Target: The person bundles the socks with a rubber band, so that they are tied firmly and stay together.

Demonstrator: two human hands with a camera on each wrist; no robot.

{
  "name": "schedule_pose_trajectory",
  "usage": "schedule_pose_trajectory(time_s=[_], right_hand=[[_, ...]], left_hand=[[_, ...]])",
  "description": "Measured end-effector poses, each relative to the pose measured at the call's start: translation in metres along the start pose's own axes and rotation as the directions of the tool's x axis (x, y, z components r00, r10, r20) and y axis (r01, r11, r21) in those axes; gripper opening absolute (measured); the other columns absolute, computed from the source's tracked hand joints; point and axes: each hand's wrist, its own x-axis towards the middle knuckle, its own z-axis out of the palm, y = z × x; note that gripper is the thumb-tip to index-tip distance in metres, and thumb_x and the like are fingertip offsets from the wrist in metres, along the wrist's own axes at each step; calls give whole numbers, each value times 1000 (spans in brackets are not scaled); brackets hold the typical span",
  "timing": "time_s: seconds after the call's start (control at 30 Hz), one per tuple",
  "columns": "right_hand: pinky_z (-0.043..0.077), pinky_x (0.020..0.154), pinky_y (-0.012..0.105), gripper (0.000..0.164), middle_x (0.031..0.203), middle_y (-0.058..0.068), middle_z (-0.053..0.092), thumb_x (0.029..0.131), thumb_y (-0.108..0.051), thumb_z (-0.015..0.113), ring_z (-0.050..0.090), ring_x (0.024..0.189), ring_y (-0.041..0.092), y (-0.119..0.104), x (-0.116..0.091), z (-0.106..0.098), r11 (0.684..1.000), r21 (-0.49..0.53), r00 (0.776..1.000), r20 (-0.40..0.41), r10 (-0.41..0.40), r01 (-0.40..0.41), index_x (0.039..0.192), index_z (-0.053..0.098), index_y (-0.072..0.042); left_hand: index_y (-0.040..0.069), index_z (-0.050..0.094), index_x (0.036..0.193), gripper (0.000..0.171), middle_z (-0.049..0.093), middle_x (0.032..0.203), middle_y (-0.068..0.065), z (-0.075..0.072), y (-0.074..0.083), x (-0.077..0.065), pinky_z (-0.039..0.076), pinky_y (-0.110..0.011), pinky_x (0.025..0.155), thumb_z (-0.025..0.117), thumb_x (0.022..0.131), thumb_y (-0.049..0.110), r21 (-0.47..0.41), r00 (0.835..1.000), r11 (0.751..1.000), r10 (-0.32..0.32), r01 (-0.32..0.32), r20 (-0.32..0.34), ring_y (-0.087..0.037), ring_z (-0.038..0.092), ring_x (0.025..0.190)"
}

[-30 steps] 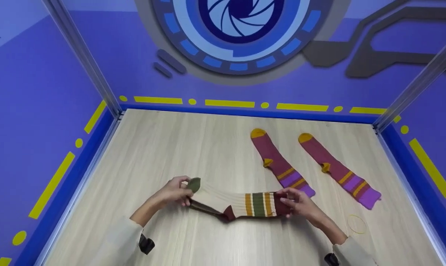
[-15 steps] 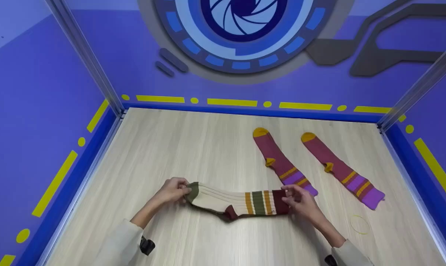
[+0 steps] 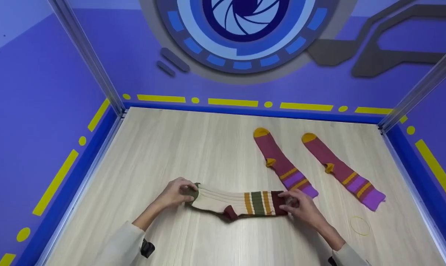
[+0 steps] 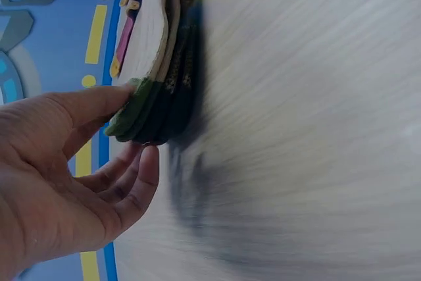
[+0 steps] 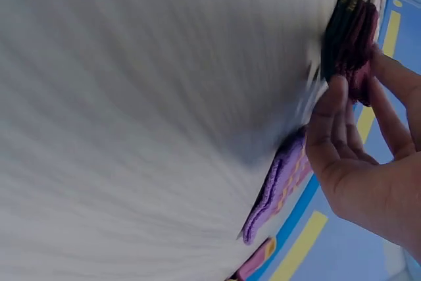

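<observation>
A cream ribbed sock (image 3: 217,199) with a green toe, a maroon heel and cuff, and orange and green stripes lies sideways before me. Layers of dark green knit (image 4: 179,93) show beneath it in the left wrist view, so it seems stacked on other socks. My left hand (image 3: 174,194) pinches the stack at the toe end, thumb and fingers on either side. At the cuff end, my right hand (image 3: 305,210) holds the maroon edge (image 5: 358,64) between thumb and fingertips. Part of each end is hidden by the fingers.
Two maroon and purple socks with mustard toes, a nearer one (image 3: 282,162) and a right one (image 3: 341,170), lie slanted behind the right hand. A thin yellow rubber band (image 3: 360,225) rests on the wooden table (image 3: 171,144). Blue panels (image 3: 215,85) enclose the back and sides.
The green toe end has lowered and flattened under my left hand, whose fingers now reach further over it. My right hand has shifted slightly at the cuff. The maroon and purple socks stay put.
</observation>
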Motion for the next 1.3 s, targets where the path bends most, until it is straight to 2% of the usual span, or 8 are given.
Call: schedule_pose_trajectory(time_s=[0.23,0.43,0.6,0.7,0.8,1.03,1.17,1.3], right_hand=[[53,60,21,30,110,20,69,88,-7,78,65,80,8,2,1,0,996,39,996,60,72,-74,117,70,-1],[51,57,20,29,100,16,67,90,-6,76,61,74,6,1,0,2,993,59,993,61,101,-105,118,69,0],[51,54,20,30,97,16,67,92,-5,73,62,69,6,1,-2,1,990,90,991,82,105,-112,121,66,2],[54,53,23,29,94,17,69,94,-5,71,63,69,7,2,-5,-4,989,120,993,86,75,-85,121,64,5],[55,52,27,29,90,18,69,96,-5,68,65,68,10,4,-9,-12,985,151,995,72,71,-81,121,62,8],[56,52,30,26,89,18,70,97,-2,67,66,65,14,16,-17,-38,971,151,978,-61,198,-187,122,64,4],[55,54,27,27,94,18,69,99,-3,64,66,67,14,22,-19,-49,943,168,942,-127,311,-288,126,64,2],[56,55,27,35,100,20,68,101,-8,62,66,70,14,28,-18,-58,916,173,914,-125,386,-363,134,58,3]], left_hand=[[5,74,112,32,65,114,-18,4,-5,8,51,-48,90,77,82,-3,-2,998,998,-63,63,25,-36,61,109],[4,73,107,28,67,112,-17,8,-2,11,50,-52,94,75,80,-5,32,1000,999,-20,20,8,-32,61,106],[1,72,110,27,69,118,-20,2,2,19,49,-59,98,75,84,-4,55,995,998,-36,30,98,-40,61,113],[0,73,107,19,71,113,-19,-6,8,27,51,-54,95,75,88,3,106,987,994,-40,23,155,-38,64,109],[0,74,104,17,70,110,-21,-15,16,38,52,-48,88,71,93,12,148,986,989,-34,10,164,-34,64,102],[-3,71,108,21,68,116,-28,-26,45,84,51,-56,96,66,95,13,168,984,984,30,-60,174,-43,62,111],[-4,71,108,21,70,119,-26,-16,57,124,50,-54,102,66,96,11,167,982,984,32,-64,187,-42,62,117],[-4,70,112,22,71,119,-23,4,67,169,50,-48,103,65,96,9,159,986,987,-17,-9,164,-37,63,118]])
